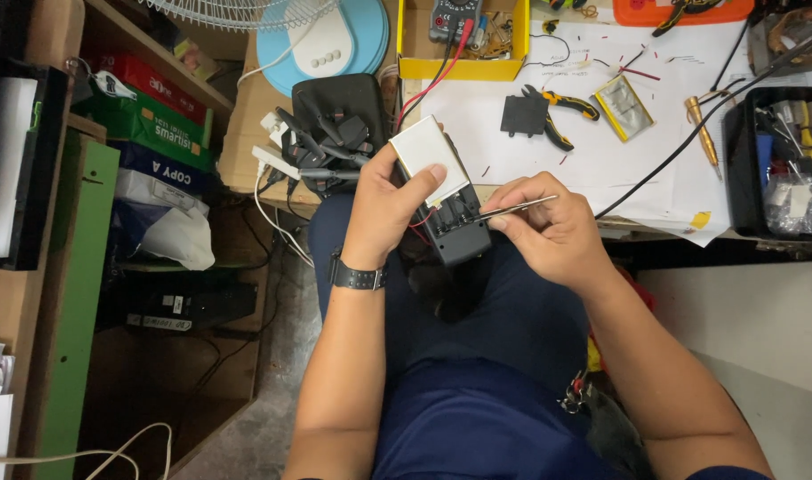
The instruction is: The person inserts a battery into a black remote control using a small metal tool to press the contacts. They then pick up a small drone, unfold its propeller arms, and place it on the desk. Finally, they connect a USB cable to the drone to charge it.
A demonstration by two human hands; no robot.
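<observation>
Dark grey plastic: the small device [455, 227] sits over my lap, just below the desk edge, held up in the air between both hands. Its open end shows red and black wires [424, 222]. A flat white battery pack [428, 156] lies along its upper side, tilted up toward the desk.

My left hand [384, 209] is closed round the device from the left, thumb pressed across the lower edge of the white pack. A black wristwatch [359, 276] sits on that wrist.

My right hand [552, 227] is curled shut in a pinch on metal tweezers [512, 209]. Their tips point left and reach the device's open end. I cannot tell whether they touch the wires.

Further out, on the white paper [619, 169] covering the desk: a black square part [523, 116], yellow-handled pliers [561, 111] just beside it, a small clear packet with a yellow rim [625, 107], and a brass-coloured screwdriver [701, 129]. A yellow tray [415, 49] at the back holds a multimeter [453, 18], with red and black leads running down toward me. Left of the tray stands a blue fan base [321, 40]. A black power strip full of plugs [330, 133] is near the left hand. Shelves on the far left hold paper reams [152, 111].
</observation>
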